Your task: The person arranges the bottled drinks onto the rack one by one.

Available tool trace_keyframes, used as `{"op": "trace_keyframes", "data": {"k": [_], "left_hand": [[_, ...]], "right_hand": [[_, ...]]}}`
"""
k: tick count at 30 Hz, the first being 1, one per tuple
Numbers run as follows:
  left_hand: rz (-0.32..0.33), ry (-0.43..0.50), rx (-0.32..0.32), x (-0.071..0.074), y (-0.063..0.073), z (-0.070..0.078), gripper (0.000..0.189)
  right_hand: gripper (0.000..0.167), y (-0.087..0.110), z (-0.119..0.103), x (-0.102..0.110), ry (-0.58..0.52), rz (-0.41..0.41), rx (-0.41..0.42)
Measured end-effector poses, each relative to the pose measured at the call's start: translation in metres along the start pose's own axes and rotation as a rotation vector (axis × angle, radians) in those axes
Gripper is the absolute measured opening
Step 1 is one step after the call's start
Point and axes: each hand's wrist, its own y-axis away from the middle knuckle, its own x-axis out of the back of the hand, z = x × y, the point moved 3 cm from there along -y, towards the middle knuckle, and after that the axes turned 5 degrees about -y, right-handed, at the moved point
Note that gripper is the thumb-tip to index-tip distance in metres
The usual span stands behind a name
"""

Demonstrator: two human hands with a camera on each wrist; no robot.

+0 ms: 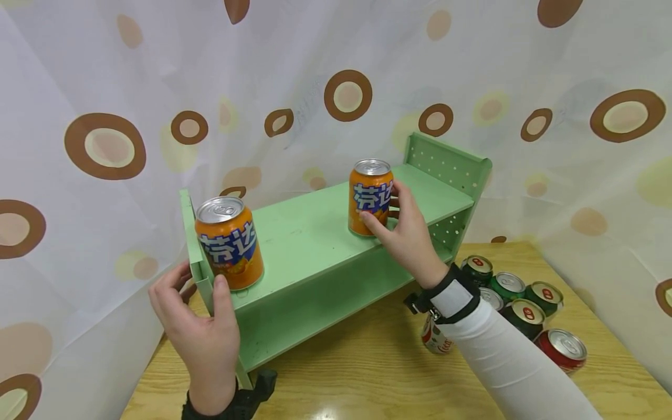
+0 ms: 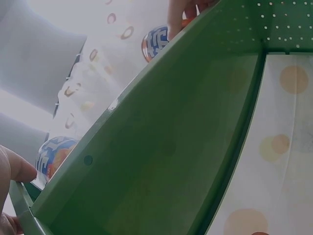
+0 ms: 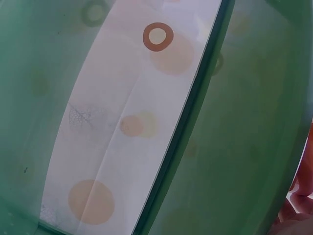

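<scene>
A light green two-tier shelf [image 1: 301,233] stands at an angle on the table. My right hand [image 1: 406,233] holds an orange soda can [image 1: 367,189] upright at the top board, thumb in front and fingers round its far side. A second orange soda can [image 1: 236,248] stands at the top board's left end, against the end panel [image 1: 195,245]. My left hand [image 1: 196,315] grips that panel, fingers outside and thumb inside, beside the can; whether the thumb touches the can I cannot tell. In the left wrist view, the shelf's underside [image 2: 161,132] hides most of both cans.
Right of the shelf, several green-and-dark cans [image 1: 525,315] cluster on the wooden table [image 1: 357,373], with a red can [image 1: 564,350] at their front. A white-and-red cola can [image 1: 436,338] is partly behind my right wrist. A patterned curtain [image 1: 294,58] hangs behind.
</scene>
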Motion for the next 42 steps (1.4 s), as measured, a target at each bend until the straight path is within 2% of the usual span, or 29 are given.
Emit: {"op": "trace_keyframes", "data": {"k": [31, 42], "left_hand": [[0.009, 0.009, -0.012, -0.001, -0.001, 0.000, 0.042], [0.016, 0.013, -0.027, -0.002, 0.000, 0.001, 0.042]], "right_hand": [[0.078, 0.008, -0.019, -0.022, -0.010, -0.032, 0.033], [0.076, 0.010, -0.024, -0.031, -0.024, -0.075, 0.030]]}}
